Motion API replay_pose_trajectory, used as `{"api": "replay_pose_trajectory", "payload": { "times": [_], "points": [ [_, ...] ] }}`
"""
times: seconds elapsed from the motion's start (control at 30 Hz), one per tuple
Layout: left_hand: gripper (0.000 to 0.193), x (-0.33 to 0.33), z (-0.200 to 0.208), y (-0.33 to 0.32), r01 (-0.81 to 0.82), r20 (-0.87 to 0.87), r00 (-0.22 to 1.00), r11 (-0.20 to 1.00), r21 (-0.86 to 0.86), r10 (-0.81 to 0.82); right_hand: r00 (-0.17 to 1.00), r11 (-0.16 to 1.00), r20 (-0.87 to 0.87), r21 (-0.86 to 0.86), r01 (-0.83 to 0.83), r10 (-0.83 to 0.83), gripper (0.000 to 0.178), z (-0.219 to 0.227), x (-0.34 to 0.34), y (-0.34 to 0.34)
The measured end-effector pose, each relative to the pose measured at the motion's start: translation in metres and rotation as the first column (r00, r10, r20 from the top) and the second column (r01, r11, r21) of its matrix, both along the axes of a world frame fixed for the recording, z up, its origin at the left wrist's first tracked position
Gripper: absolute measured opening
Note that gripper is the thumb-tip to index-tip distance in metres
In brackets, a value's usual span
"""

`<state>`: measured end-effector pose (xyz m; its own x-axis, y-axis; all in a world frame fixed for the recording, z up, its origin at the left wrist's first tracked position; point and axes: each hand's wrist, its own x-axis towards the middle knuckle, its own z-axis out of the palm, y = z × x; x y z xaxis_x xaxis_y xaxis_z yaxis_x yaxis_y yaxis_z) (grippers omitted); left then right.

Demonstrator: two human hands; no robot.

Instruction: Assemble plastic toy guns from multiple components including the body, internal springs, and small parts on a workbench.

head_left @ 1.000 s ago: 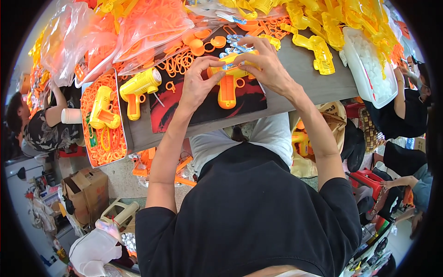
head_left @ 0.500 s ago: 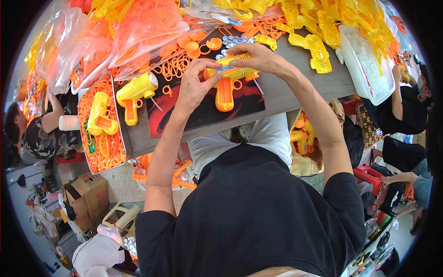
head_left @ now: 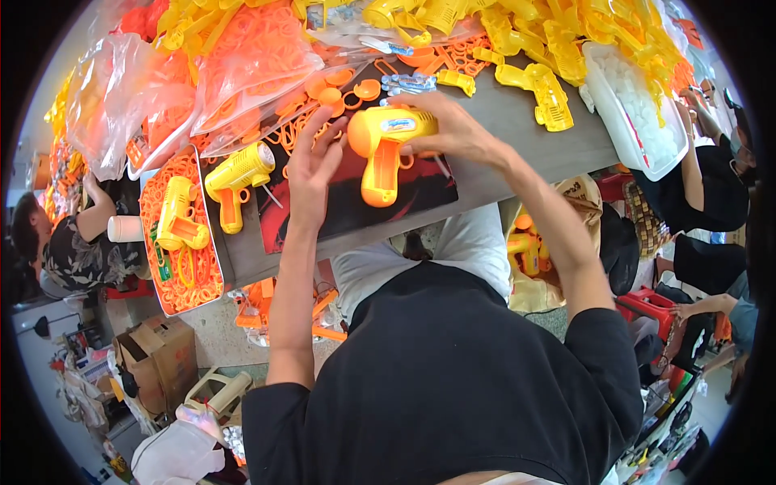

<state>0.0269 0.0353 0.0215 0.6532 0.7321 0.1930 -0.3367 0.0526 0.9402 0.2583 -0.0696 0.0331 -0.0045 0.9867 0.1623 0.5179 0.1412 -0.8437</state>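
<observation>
Plastic toy gun [head_left: 386,149], yellow in the body with an orange nose and orange grip, sits raised between the two hands above a dark red and black mat [head_left: 356,202] on the grey table [head_left: 558,149]. The right hand [head_left: 453,129] closes over the rear and top of the body, fingers wrapped round it, while the left hand [head_left: 314,158] stands just beside the orange nose with fingers spread and loosely curled, its fingertips near or barely touching the front; whether they press on it cannot be told. It looks like a light, hollow, stiff moulded shell, smooth and somewhat slippery, probably two halves joined, so squeezing the middle hard might flex the seam. The grip and the thick rear of the body seem the safest places to hold it. To the left of the left hand lie two more finished yellow guns [head_left: 238,178], one of them on a tray of orange rings [head_left: 190,279]. Beyond both hands are clear bags of orange parts [head_left: 250,73] and heaps of yellow shells [head_left: 533,77].
</observation>
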Motion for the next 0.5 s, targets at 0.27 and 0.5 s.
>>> {"api": "replay_pose_trajectory", "payload": {
  "times": [0.27,0.5],
  "points": [
    [0.074,-0.023,0.035,-0.015,0.073,-0.205,0.977,0.995,0.062,-0.059,0.937,0.945,-0.143,0.027,0.327,-0.320,0.030,0.012,-0.015,0.041],
    [0.080,-0.030,0.037,-0.011,0.313,-0.547,0.753,0.532,0.787,0.365,0.428,0.883,0.772,0.417,0.217,-0.470,0.011,-0.024,0.004,0.121]
  ]
}}
